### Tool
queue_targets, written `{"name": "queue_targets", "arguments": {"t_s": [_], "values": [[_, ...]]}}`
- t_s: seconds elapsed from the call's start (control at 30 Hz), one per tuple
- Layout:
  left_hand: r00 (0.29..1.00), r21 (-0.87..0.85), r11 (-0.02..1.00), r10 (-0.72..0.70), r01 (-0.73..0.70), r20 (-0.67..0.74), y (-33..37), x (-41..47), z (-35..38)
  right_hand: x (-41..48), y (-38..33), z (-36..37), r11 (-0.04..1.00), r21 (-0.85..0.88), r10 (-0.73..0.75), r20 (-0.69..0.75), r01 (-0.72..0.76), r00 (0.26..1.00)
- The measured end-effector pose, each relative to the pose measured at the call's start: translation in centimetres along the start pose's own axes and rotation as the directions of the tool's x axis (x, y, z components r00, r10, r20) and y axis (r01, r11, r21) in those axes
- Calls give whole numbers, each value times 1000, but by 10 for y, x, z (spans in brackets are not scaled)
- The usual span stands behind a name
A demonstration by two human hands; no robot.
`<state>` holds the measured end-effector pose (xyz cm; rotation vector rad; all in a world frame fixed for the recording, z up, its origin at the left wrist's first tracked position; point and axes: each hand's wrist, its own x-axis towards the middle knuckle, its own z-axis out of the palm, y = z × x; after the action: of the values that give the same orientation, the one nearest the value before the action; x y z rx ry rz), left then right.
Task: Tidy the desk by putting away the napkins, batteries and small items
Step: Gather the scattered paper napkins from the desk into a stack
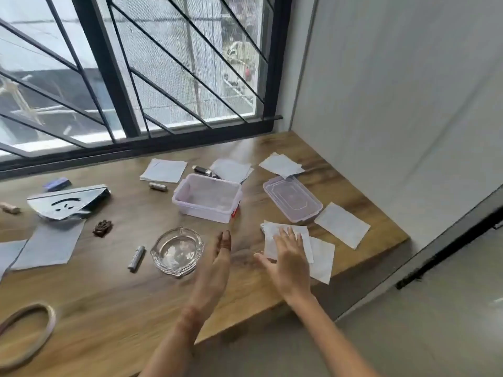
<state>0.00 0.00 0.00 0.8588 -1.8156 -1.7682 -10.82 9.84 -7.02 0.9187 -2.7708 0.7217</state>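
Observation:
My right hand (288, 257) lies flat with straight fingers on a white napkin (304, 236) near the desk's front right. My left hand (217, 261) hovers edge-on beside it, fingers straight, holding nothing. An open clear plastic box (207, 198) stands mid-desk, its lid (292, 198) lying to the right. More napkins lie at the back (164, 170), (232, 170), (281, 164), at the right (342, 224) and at the left (50, 244). One battery (136, 258) lies left of a glass ashtray (177, 251); another battery (158, 186) lies behind the box.
A metal napkin holder (68, 202) lies tipped at the left, with a blue item (57, 184) behind it, a small dark carved piece (103, 228) in front and a cork-like piece (10, 208) further left. A lighter-like item (202, 170) is behind the box. A tape ring (25, 333) is front left.

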Motion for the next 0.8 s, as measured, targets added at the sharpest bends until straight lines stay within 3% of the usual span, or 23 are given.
{"name": "queue_targets", "arguments": {"t_s": [0.33, 0.5, 0.67, 0.8], "values": [[942, -362, 881, -336, 305, -24, -25, 25, 29, 4, 8, 29, 996, -85, -29, -51, 25, 998], [897, -472, 795, -441, 381, -18, -36, 25, 38, 7, 6, 5, 948, 318, 29, -17, -22, 999], [815, -628, 562, -537, 538, 218, -22, 24, 44, 1, -13, -25, 817, 576, -30, -2, 26, 1000], [817, -688, 440, -327, 577, 476, -9, 23, 35, -13, -24, -22, 831, 538, -146, -34, 142, 989]]}}
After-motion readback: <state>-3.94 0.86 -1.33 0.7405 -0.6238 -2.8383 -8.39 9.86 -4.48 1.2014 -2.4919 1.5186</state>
